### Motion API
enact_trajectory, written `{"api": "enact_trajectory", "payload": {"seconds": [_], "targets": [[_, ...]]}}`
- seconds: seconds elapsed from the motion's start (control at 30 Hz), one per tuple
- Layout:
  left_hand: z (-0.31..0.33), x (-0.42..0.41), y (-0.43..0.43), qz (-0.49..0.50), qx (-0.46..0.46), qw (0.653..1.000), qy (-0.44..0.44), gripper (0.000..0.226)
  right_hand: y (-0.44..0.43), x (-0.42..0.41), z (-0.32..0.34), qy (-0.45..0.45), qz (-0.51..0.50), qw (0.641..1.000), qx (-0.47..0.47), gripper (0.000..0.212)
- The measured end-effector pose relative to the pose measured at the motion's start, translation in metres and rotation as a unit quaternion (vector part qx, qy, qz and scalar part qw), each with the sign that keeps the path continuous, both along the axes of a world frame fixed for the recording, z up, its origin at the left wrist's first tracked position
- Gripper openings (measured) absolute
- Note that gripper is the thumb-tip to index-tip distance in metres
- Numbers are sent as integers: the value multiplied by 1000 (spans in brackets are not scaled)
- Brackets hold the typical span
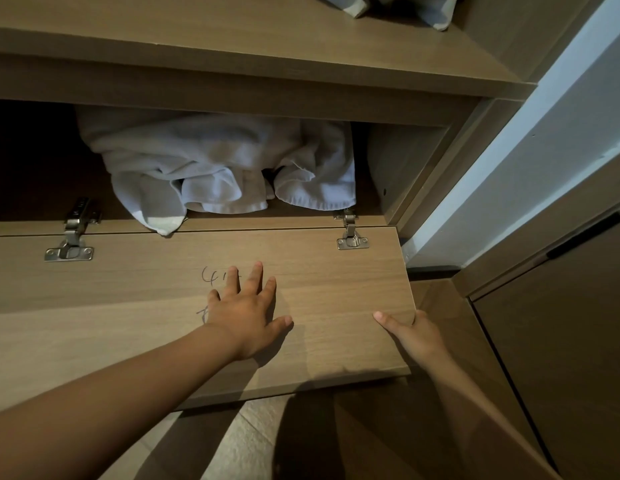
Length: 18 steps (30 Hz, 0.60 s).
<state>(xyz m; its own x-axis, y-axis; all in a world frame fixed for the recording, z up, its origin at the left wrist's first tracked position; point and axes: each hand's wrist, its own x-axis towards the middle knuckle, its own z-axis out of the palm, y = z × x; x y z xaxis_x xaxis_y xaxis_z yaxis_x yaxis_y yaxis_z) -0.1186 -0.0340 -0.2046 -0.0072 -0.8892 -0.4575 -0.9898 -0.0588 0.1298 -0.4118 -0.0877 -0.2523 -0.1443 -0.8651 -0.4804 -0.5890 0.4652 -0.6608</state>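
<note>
Above tiled floor (232,441), pressing flat with the left hand (246,315) on the drop-down flap door (336,289), fingers (256,273) straight; gripping its right edge with the right hand (414,332), thumb on top (fingers hidden beneath). Hinged along the far long edge, beyond both hands. Past the hinges (350,237), crammed with white towels (215,168), one corner spilling over the hinge line. Wooden shelf (267,46) above.

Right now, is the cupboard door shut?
No, the door lies folded down open, and white towels show behind it.
</note>
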Motion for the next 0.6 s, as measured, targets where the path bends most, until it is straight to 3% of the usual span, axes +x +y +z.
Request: {"api": "enact_trajectory", "payload": {"seconds": [0.17, 0.27, 0.37, 0.47, 0.6], "targets": [[-9, 3, 1, -2, -10, 1000, 1, 79, 7, 8, -7, -10, -38, 999, 5, 80], [-15, 7, 2, -4, -21, 1000, 6, 77, 15, 20, -9, 109, -33, 991, -68, 90], [-20, 9, 0, 1, -47, 999, 2, 76, 16, 37, -4, 199, 80, 955, -203, 99], [-22, 16, -4, 10, -73, 997, -2, 77, 8, 59, -4, 241, 239, 922, -188, 110], [-26, 31, -5, -8, -68, 997, -19, 81, 0, 77, -13, 257, 304, 906, -141, 109]]}}
